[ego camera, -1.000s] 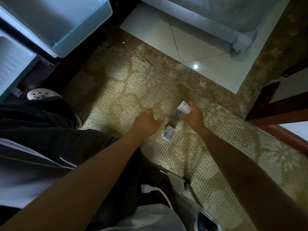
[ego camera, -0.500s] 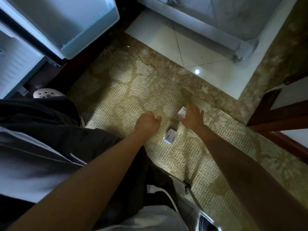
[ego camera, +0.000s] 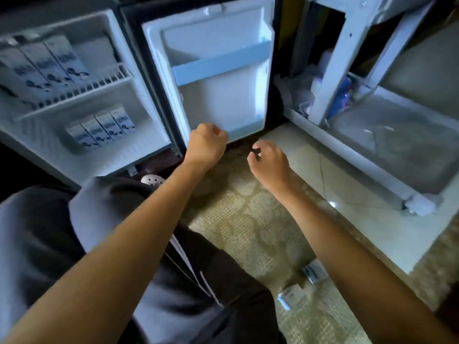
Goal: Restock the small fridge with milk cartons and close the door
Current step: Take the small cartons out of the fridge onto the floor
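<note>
The small fridge (ego camera: 151, 125) stands open at the left. Three milk cartons (ego camera: 47, 63) lie on its upper shelf and several more (ego camera: 101, 129) stand in a row on its floor. The fridge door (ego camera: 218, 78) is swung wide, its inner shelves bare. My left hand (ego camera: 207, 144) is a closed fist at the door's lower edge and holds nothing; whether it touches the door is unclear. My right hand (ego camera: 269, 162) hovers just right of it, fingers loosely curled and empty. Two small cartons (ego camera: 315, 270) (ego camera: 290, 296) lie on the rug under my right forearm.
A patterned rug (ego camera: 248, 232) covers the floor, with pale tiles (ego camera: 347, 182) to its right. A white cabinet frame (ego camera: 352, 70) holding bottles and bags stands open at the right. My knee in dark clothing (ego camera: 74, 244) fills the lower left.
My right hand let go of the carton on the rug. Both hands rose to the door's lower edge, and the view lifted from the rug to the open fridge.
</note>
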Available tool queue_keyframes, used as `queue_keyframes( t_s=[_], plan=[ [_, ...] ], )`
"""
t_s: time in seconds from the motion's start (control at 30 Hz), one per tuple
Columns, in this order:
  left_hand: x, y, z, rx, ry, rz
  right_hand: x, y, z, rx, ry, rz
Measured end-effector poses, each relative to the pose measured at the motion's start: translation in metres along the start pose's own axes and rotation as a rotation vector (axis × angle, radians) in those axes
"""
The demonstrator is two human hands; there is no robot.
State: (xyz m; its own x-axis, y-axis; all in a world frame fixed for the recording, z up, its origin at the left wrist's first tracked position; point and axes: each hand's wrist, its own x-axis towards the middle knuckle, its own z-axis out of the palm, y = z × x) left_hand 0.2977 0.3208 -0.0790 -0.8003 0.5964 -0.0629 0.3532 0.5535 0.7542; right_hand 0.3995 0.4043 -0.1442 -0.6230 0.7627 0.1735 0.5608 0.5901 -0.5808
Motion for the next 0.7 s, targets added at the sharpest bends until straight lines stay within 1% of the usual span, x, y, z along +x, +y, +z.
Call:
queue_keyframes(
  t_s=[0.1, 0.17, 0.27, 0.4, 0.47, 0.57, 0.7],
  plan=[
    [0.015, -0.008, -0.053, 0.004, 0.154, 0.048, 0.024, -0.066, 0.007, 0.054, 0.017, -0.154],
    [0.024, -0.023, -0.084, 0.007, 0.225, 0.045, 0.035, -0.105, 0.018, 0.073, 0.008, -0.244],
    [0.035, -0.055, -0.124, 0.016, 0.310, -0.016, 0.046, -0.155, 0.041, 0.074, -0.021, -0.332],
    [0.049, -0.102, -0.162, -0.001, 0.407, -0.117, 0.060, -0.205, 0.082, 0.056, -0.129, -0.395],
    [0.059, -0.124, -0.177, 0.004, 0.432, -0.171, 0.070, -0.225, 0.102, 0.045, -0.180, -0.416],
    [0.078, -0.153, -0.196, 0.012, 0.428, -0.263, 0.088, -0.251, 0.129, 0.023, -0.232, -0.421],
    [0.113, -0.182, -0.214, 0.010, 0.399, -0.365, 0.121, -0.276, 0.163, 0.016, -0.283, -0.374]
  ],
)
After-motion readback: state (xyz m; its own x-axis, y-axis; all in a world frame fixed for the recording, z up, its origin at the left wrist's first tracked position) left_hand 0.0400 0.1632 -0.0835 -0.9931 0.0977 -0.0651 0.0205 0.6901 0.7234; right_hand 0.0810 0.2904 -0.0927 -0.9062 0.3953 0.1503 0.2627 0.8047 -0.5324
